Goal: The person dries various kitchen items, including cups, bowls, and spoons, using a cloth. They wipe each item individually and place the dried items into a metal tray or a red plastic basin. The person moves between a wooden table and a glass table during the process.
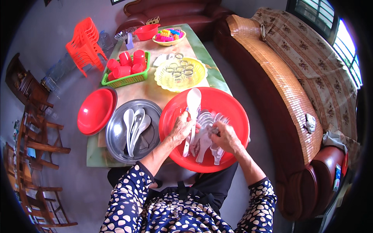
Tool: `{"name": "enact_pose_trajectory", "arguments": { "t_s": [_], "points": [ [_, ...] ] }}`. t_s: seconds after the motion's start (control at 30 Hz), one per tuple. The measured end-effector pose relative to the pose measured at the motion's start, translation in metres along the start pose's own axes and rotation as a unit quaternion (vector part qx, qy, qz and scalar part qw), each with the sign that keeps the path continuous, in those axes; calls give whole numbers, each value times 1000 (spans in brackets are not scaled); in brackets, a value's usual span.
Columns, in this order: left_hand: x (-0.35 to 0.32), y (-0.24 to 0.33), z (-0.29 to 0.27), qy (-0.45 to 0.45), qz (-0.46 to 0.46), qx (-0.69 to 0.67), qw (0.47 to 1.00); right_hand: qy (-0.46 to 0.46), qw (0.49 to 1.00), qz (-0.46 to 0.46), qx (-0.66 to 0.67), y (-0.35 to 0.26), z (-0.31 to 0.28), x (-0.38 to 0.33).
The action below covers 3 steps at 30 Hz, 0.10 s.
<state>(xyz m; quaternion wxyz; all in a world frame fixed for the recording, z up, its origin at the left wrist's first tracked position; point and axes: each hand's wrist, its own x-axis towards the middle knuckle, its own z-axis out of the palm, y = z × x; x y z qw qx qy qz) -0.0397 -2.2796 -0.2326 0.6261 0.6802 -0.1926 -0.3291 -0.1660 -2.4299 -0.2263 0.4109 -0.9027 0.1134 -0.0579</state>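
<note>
Hands over a red basin of spoons

The right hand [226, 136] gripped a cloth [215, 131]; the left hand [180, 128] clasped a white spoon [192, 112] above the basin [233, 105].

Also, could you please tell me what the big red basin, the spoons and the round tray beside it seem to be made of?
Red basin: likely plastic, uniform bright colour with a soft sheen. White spoons: glossy, ceramic or melamine; unclear which. Round tray: metal, probably stainless steel, grey and dully reflective.

No screens, signs or readable labels in view. Possible small red-blue package [337, 174] on sofa arm at far right, too blurred to tell.
</note>
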Motion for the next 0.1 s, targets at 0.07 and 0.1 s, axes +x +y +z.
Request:
{"name": "enact_pose_trajectory", "arguments": {
  "t_s": [0.07,0.1],
  "points": [
    [1,-6,6,10,45,-10,999,48,967,66,242,-21,-13,0],
    [0,-5,6,-22,-45,-40,998,92,979,15,179,-26,-23,6]
  ]
}}
